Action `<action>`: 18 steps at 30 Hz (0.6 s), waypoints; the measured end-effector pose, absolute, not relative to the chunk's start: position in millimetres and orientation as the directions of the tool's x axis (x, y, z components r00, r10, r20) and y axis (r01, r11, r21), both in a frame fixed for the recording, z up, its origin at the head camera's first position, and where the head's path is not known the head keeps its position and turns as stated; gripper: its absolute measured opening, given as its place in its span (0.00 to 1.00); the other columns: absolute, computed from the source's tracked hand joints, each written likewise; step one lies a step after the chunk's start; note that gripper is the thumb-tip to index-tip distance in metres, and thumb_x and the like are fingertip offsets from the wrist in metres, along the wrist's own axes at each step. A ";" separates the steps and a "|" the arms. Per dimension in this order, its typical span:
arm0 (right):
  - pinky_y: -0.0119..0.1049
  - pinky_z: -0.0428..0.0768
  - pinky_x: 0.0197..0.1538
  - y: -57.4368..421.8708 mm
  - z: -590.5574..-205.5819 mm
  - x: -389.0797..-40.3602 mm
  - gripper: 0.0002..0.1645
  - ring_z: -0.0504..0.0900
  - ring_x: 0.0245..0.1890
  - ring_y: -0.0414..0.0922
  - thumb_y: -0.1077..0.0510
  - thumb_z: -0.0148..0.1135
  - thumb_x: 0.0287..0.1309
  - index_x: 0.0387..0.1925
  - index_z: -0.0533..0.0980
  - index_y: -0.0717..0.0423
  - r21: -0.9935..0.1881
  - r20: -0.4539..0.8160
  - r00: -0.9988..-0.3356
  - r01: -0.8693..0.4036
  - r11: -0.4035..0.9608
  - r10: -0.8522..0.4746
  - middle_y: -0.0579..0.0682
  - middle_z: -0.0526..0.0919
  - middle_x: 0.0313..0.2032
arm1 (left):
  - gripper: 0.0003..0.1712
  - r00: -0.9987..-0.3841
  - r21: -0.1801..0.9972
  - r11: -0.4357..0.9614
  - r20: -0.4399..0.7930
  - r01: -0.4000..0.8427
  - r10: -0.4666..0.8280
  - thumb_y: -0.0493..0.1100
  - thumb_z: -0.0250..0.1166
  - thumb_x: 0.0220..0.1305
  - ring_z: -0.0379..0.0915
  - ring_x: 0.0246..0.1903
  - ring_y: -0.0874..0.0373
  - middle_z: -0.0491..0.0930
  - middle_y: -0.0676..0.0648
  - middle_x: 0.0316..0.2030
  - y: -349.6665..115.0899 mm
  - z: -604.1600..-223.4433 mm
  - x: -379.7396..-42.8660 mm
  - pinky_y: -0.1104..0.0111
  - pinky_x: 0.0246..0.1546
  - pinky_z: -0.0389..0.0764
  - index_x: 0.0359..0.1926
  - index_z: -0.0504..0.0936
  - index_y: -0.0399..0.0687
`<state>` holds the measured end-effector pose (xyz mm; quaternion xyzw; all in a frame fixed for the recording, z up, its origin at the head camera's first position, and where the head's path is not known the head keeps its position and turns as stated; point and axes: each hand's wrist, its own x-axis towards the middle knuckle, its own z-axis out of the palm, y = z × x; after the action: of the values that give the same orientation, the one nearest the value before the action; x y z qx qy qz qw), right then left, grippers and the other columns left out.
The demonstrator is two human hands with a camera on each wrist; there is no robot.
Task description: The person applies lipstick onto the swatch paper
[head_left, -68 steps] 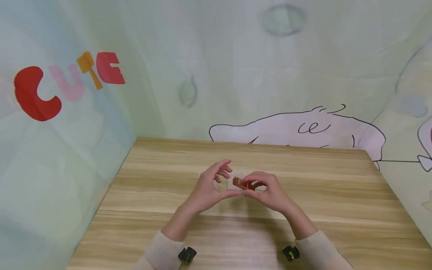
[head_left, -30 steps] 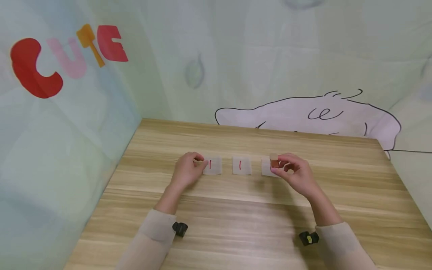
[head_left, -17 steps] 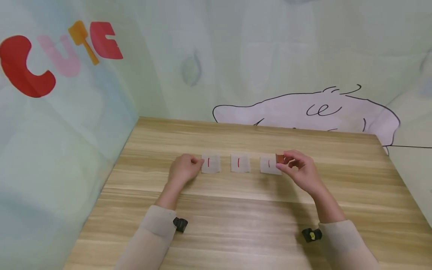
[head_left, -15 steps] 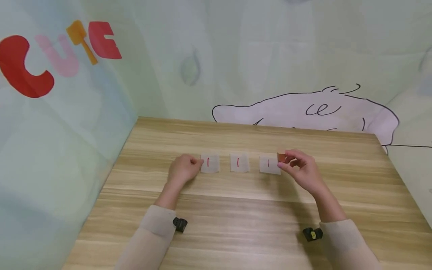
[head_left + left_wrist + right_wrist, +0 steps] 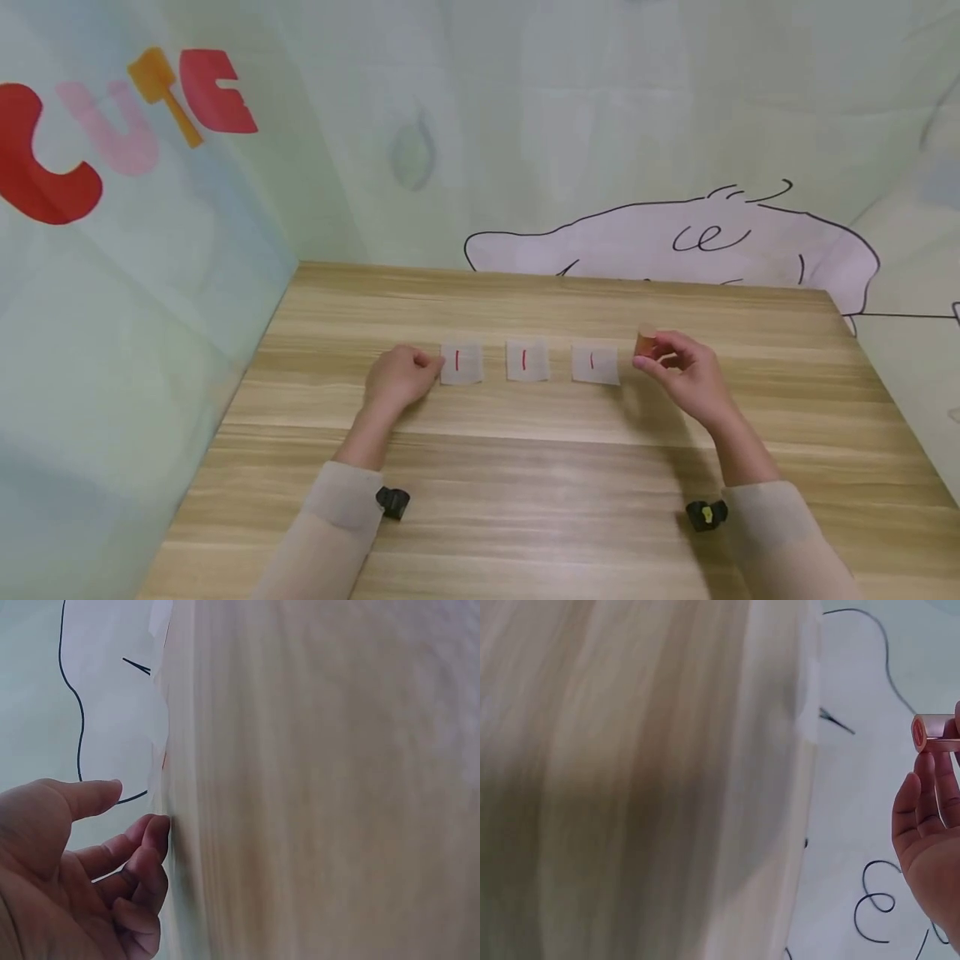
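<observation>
Between thumb and fingers of my right hand (image 5: pixel 692 371) is a small, shiny reddish-brown roll (image 5: pixel 645 342). The right wrist view shows the roll (image 5: pixel 934 733) end-on, with a curled edge, and part of it is cut off by the frame. Three white paper squares lie in a row on the table: left paper (image 5: pixel 471 363), middle paper (image 5: pixel 537 362) and right paper (image 5: pixel 605 364), each with a red stroke. My left hand (image 5: pixel 401 377) has its fingertips at the left paper's edge. In the left wrist view, that hand's thumb stands apart from loosely bent fingers.
A wood-grain table (image 5: pixel 510 508) extends under both arms. Behind it hangs a pale cloth backdrop (image 5: pixel 360 167) with a line drawing, and colourful letters mark its left side. Black wrist cameras sit by both sleeves.
My hands were together at the roll, then parted. The left hand moved to the left paper, uncovering the row. My right hand carried the roll rightward, past the right paper.
</observation>
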<state>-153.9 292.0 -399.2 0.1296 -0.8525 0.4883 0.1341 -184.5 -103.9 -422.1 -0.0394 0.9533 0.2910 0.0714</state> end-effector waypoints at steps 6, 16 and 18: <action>0.26 0.78 0.37 305.3 -416.9 -162.3 0.12 0.78 0.34 0.35 0.63 0.69 0.49 0.38 0.79 0.60 -0.781 0.299 -0.950 -0.300 0.548 -0.093 0.54 0.82 0.32 | 0.24 -0.988 0.551 0.828 -0.153 -0.105 -0.023 0.59 0.57 0.62 0.77 0.43 0.47 0.83 0.44 0.41 -106.0 -424.3 -184.8 0.56 0.43 0.74 0.41 0.84 0.44; 0.28 0.79 0.40 316.4 -429.1 -165.4 0.05 0.80 0.38 0.41 0.59 0.65 0.55 0.34 0.78 0.55 -0.759 0.193 -0.974 -0.227 0.610 -0.122 0.51 0.83 0.35 | 0.21 -0.996 0.560 0.826 -0.084 -0.070 -0.028 0.58 0.58 0.62 0.76 0.37 0.51 0.82 0.46 0.35 -100.3 -420.5 -185.2 0.59 0.38 0.74 0.39 0.83 0.45; 0.28 0.79 0.41 317.8 -431.4 -167.5 0.05 0.80 0.39 0.42 0.59 0.65 0.55 0.34 0.78 0.54 -0.758 0.179 -0.976 -0.217 0.616 -0.123 0.50 0.83 0.35 | 0.20 -0.999 0.566 0.823 -0.036 -0.037 -0.020 0.57 0.59 0.62 0.76 0.35 0.52 0.81 0.48 0.33 -96.0 -418.7 -186.5 0.60 0.37 0.73 0.37 0.82 0.46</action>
<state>-167.5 317.8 -431.4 0.0946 -0.8972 0.4280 0.0546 -186.5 -96.0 -418.7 -0.0150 0.9547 0.2969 0.0140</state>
